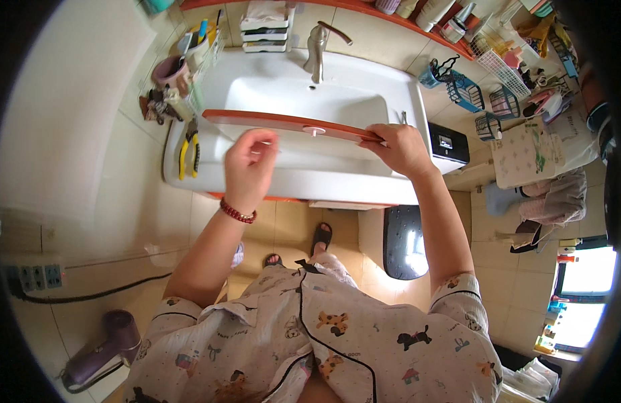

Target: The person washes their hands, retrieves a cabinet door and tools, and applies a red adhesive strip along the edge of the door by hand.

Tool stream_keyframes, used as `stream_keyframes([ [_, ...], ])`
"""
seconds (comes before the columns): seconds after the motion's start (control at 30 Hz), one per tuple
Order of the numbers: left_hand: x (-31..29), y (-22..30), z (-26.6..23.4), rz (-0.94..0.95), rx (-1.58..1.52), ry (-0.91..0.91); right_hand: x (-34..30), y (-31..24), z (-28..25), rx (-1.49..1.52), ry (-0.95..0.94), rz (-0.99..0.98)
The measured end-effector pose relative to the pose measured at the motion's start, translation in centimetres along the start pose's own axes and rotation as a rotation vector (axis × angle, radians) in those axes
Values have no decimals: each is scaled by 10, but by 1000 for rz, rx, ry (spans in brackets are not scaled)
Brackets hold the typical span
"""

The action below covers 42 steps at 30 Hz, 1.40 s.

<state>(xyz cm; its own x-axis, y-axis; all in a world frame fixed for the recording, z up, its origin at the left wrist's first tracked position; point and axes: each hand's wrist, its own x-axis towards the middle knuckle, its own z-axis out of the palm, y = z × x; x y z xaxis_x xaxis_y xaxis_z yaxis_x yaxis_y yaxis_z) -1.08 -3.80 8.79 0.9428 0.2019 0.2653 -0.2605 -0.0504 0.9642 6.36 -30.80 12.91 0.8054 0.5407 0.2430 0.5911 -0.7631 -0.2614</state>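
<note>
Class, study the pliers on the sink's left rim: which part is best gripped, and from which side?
Grip the yellow handles, probably from above and the person's near side. The pliers lie with their handles toward the person, spread with a gap between, and their head pointing away. The left hand is nearer; the right hand grips the red board.

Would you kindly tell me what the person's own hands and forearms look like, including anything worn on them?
The left hand and right hand are both ungloved. A dark red beaded bracelet circles the left wrist. Short, pale sleeves, printed with small figures and trimmed with dark piping, leave the forearms bare.
</note>
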Motion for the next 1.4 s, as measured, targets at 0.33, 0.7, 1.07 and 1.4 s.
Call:
stream_keyframes([
  [0.33, 120, 28, 16, 693, 837, -202, 76, 80, -10, 101, -44, -157],
  [0.7, 177, 25, 46, 505, 1082, -432, 104, 94, -7, 109, 28, -263],
  [1.07, 218, 22, 60, 305, 1182, -679, 142, 24, 32, 66, 534, -374],
  [1.4, 225, 11, 60, 356, 1119, -670, 135, 5, 37, 80, 664, -130],
])
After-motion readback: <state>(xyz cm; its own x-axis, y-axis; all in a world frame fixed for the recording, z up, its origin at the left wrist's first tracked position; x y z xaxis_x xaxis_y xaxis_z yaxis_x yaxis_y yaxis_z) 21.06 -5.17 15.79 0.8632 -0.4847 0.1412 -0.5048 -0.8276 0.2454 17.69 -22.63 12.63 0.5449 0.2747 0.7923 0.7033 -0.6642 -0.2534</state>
